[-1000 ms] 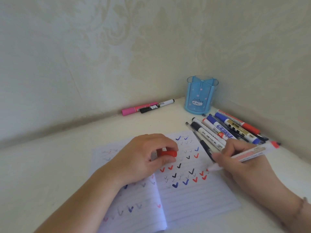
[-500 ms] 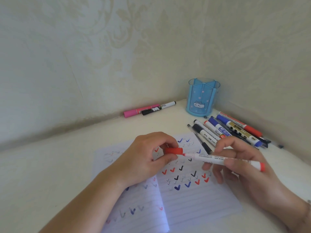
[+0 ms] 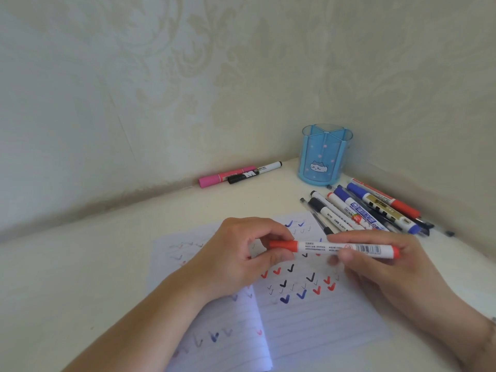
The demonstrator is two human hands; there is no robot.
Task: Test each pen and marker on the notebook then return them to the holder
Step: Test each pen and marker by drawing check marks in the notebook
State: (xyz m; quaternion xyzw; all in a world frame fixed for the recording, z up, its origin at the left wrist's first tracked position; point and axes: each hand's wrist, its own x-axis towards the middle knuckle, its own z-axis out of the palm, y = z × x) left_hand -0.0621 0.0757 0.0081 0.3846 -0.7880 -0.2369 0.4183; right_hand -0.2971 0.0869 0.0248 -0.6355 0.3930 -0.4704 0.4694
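Your left hand (image 3: 241,253) pinches the red cap end of the red-and-white plastic marker (image 3: 334,248); your right hand (image 3: 375,264) grips its barrel, level above the lined paper notebook (image 3: 308,318). Judged light, rigid, slick: hold mid-barrel. Blue plastic holder (image 3: 326,157) stands at one o'clock on the cream tabletop (image 3: 80,277), in a wall corner.

There is one view only, from the person's head, looking forward and down into a corner where two walls meet. It sits close above the notebook (image 3: 308,315) and both hands, with the holder (image 3: 322,159) farther back by the corner.
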